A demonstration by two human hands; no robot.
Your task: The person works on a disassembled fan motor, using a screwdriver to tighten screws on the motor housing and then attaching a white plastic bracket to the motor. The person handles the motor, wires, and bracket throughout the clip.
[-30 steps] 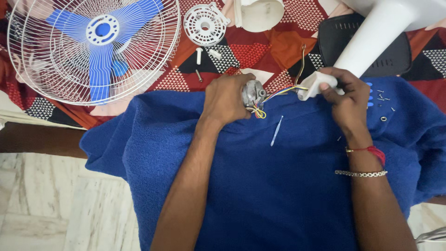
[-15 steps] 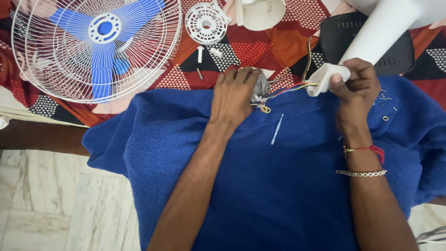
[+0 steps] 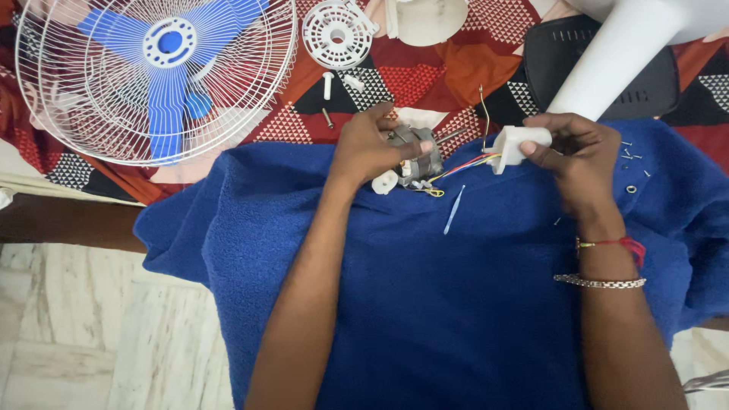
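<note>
From the head view I look down at a big blue towel [image 3: 456, 304] spread over a patterned red cloth [image 3: 425, 68].

My left hand [image 3: 368, 148] is curled over a small grey fan motor [image 3: 416, 156]. The fingers are pressed together on top of it and the thumb side hugs it, so the motor is held at the top edge of the towel. A little white part [image 3: 385, 181] sticks out just under that hand.

My right hand [image 3: 577, 156] pinches a white plastic piece [image 3: 519, 146] between thumb and fingers. Red and yellow wires [image 3: 463, 167] run from that piece across to the motor. The white piece is just right of the motor, a bit apart from it.

A thin pale blue stick [image 3: 454, 210] lies on the towel below the wires. Tiny screws [image 3: 630, 156] sit on the towel near my right hand.

Up on the left I see a white wire fan cage [image 3: 243, 91] with blue blades [image 3: 168, 45] inside. A round white cap [image 3: 338, 32] lies next to it. A white tube [image 3: 619, 57] leans in from the top right, over a black cover [image 3: 653, 83].
</note>
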